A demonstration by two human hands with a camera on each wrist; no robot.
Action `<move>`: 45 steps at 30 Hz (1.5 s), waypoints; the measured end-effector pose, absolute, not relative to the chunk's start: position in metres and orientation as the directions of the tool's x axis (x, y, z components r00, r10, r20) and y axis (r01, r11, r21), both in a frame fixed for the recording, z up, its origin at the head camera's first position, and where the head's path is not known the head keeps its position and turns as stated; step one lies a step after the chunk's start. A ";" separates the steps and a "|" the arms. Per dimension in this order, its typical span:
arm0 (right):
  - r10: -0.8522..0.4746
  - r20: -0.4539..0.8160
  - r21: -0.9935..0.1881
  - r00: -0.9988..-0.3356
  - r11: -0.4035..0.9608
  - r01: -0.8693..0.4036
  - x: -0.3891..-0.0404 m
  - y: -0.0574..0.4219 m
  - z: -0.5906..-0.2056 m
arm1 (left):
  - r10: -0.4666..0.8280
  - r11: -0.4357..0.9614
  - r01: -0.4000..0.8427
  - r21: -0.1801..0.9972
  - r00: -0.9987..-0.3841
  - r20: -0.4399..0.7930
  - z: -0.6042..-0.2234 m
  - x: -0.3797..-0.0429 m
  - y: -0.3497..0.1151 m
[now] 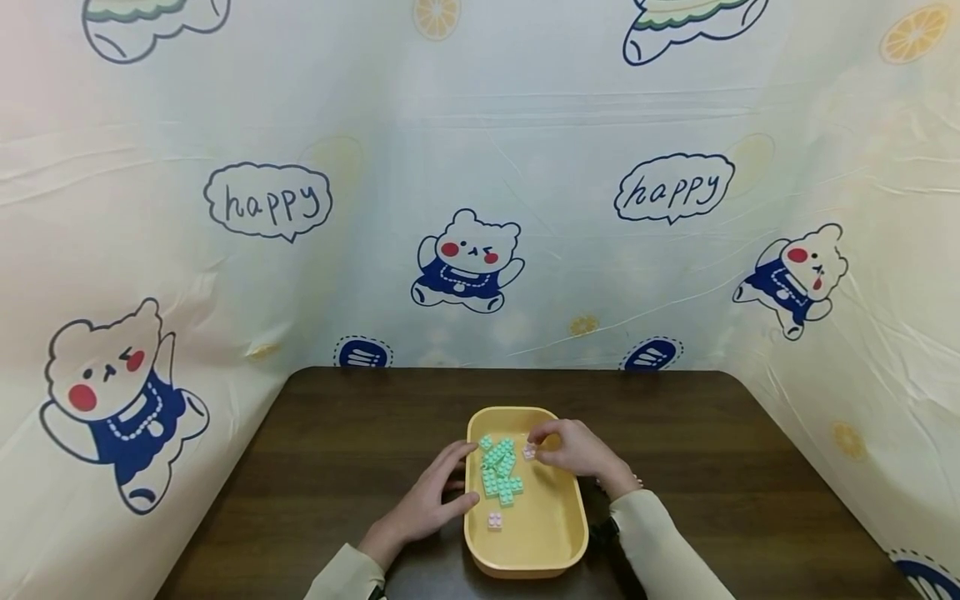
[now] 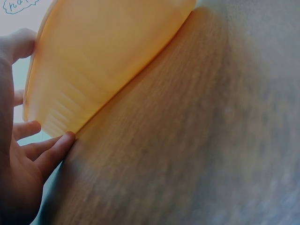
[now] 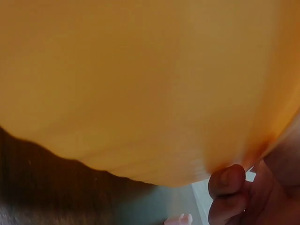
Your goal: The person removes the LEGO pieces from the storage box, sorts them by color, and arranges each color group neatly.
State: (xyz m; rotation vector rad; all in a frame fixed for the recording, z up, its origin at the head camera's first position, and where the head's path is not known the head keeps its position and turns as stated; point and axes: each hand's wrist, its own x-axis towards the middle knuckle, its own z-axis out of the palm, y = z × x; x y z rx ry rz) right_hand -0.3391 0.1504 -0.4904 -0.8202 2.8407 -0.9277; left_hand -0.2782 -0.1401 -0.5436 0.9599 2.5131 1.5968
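A yellow plastic tray [image 1: 540, 537] lies lengthwise on the table. In its left half is a cluster of mint-green toy building bricks [image 1: 498, 467]. Below that cluster sits a pink brick [image 1: 494, 521]. My right hand [image 1: 581, 452] reaches over the right rim, and its thumb and fingertips pinch a second pink brick [image 1: 528, 452] near the far end. My left hand [image 1: 427, 496] rests against the left side, thumb and fingertips at the rim. In the left wrist view, relaxed left fingers [image 2: 56, 152] lie by the outer wall. Curled right fingers [image 3: 227, 187] show beside the tray wall in the right wrist view.
The dark wooden table [image 1: 360, 433] has rounded far corners. A pale curtain [image 1: 480, 125] printed with cartoon bears and lettering hangs behind it and along both sides.
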 end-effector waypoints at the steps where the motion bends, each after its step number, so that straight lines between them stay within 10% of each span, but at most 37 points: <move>1: -0.494 0.119 -0.552 -0.862 0.689 -0.471 -0.339 0.149 -0.490 | 0.500 0.292 0.491 0.821 -0.810 0.307 -0.544 -0.278 -0.140; 45: -0.368 0.019 -0.295 -0.930 0.886 -0.357 -0.337 0.131 -0.491 | 0.490 0.297 0.472 0.830 -0.821 0.292 -0.545 -0.280 -0.139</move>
